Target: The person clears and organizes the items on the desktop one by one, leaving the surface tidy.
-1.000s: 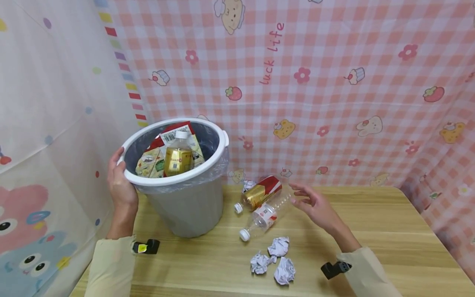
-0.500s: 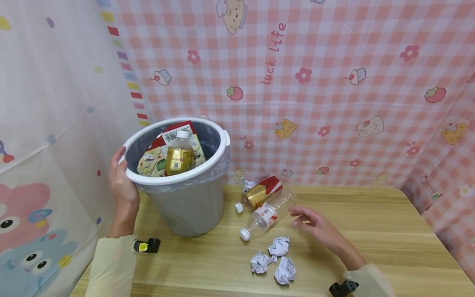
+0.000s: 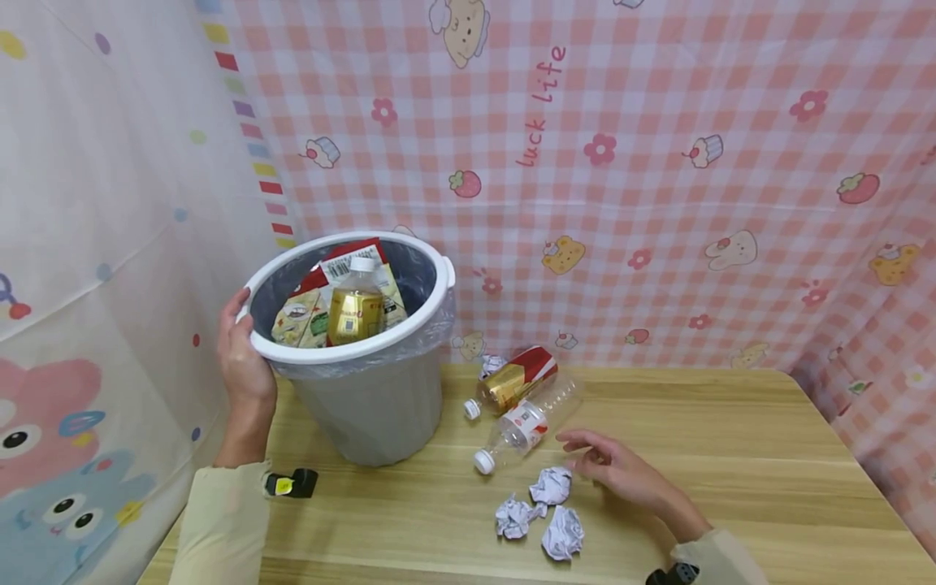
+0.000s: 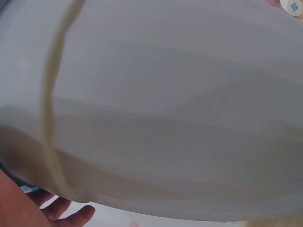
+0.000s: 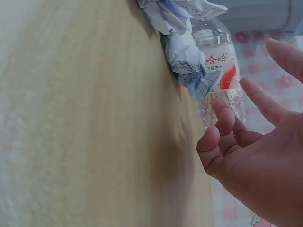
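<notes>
Hovering fingers (image 5: 262,100), paper wads (image 3: 552,486), bottles (image 3: 528,424) beside bin (image 3: 369,416)

Pink gingham cloth (image 3: 578,195) behind, white cartoon-print cloth (image 3: 124,276) at left, wood-grain tabletop (image 3: 760,463)

A tan strip (image 4: 49,94) runs down the curved wall of the grey bin (image 4: 170,104); the left hand (image 4: 26,210) is at its left edge, a code-printed white cap (image 4: 292,6) off right.

Head camera looks down; left-wrist view faces the same bin (image 3: 366,410) close up, right-wrist the same paper (image 5: 182,52).
</notes>
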`<action>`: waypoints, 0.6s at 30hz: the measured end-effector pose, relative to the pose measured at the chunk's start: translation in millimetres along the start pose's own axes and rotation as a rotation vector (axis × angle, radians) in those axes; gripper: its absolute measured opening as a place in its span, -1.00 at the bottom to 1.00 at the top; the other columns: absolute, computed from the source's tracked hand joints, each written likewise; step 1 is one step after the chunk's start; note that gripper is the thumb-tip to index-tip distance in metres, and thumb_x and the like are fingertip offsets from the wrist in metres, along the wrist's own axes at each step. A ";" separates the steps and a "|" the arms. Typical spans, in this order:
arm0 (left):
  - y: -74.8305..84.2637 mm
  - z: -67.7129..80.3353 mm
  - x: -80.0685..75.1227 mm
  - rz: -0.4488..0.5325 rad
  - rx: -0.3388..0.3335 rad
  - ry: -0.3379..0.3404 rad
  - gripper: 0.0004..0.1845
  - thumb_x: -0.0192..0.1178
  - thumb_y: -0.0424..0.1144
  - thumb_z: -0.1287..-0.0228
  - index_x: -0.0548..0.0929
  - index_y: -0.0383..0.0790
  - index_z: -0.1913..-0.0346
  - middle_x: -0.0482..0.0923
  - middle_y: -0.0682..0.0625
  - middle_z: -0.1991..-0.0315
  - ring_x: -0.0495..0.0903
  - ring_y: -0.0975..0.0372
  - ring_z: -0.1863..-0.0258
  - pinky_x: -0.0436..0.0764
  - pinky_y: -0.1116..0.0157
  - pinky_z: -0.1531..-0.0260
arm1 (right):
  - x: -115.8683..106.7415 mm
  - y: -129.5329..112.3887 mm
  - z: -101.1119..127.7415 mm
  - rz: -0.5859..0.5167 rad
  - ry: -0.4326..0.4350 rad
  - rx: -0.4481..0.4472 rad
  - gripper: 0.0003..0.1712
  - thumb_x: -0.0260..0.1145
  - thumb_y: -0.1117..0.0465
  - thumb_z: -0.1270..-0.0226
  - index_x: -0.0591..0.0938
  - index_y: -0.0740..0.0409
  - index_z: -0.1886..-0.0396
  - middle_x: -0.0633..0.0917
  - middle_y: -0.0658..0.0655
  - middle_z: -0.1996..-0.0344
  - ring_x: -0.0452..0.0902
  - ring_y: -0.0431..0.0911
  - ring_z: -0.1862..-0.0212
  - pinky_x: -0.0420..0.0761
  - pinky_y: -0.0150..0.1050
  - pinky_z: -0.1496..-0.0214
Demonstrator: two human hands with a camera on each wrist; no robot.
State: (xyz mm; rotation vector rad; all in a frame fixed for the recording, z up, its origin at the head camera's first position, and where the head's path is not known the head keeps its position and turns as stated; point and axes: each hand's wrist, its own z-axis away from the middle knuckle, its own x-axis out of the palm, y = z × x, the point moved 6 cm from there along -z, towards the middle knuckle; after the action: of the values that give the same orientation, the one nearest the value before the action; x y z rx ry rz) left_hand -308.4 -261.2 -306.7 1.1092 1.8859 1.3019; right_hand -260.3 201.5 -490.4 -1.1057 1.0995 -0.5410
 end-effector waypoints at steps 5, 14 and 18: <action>-0.9 -0.6 -0.3 -0.004 -0.009 -0.002 -0.48 -0.39 -0.08 -0.55 0.23 0.07 -0.48 0.25 0.04 -0.45 0.31 0.07 -0.37 0.37 0.13 -0.35 | 5.1 4.5 -2.7 0.016 -0.013 0.008 -0.43 0.26 0.09 -0.40 0.46 0.23 -0.32 0.56 0.36 -0.13 0.48 -0.03 0.10 0.49 -0.28 0.14; -1.4 -0.5 -0.4 -0.003 -0.011 -0.005 -0.48 -0.39 -0.07 -0.55 0.23 0.08 -0.48 0.25 0.05 -0.45 0.30 0.09 -0.38 0.35 0.13 -0.36 | 13.4 8.9 -3.7 0.008 -0.102 0.021 -0.42 0.25 0.11 -0.41 0.43 0.22 -0.35 0.56 0.31 -0.14 0.43 -0.04 0.06 0.40 -0.25 0.06; -1.4 0.2 0.0 -0.003 -0.006 -0.006 -0.49 -0.39 -0.07 -0.55 0.23 0.08 -0.48 0.25 0.05 -0.45 0.31 0.08 -0.37 0.37 0.14 -0.35 | 15.6 12.1 -2.7 -0.016 -0.127 0.031 -0.42 0.27 0.13 -0.39 0.43 0.20 -0.36 0.56 0.29 -0.13 0.38 -0.07 0.15 0.38 -0.31 0.13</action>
State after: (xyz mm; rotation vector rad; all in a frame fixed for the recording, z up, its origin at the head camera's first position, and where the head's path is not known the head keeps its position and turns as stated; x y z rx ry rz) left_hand -308.6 -261.4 -308.1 1.1061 1.8766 1.3007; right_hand -258.2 192.6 -508.1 -1.1074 0.9703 -0.4922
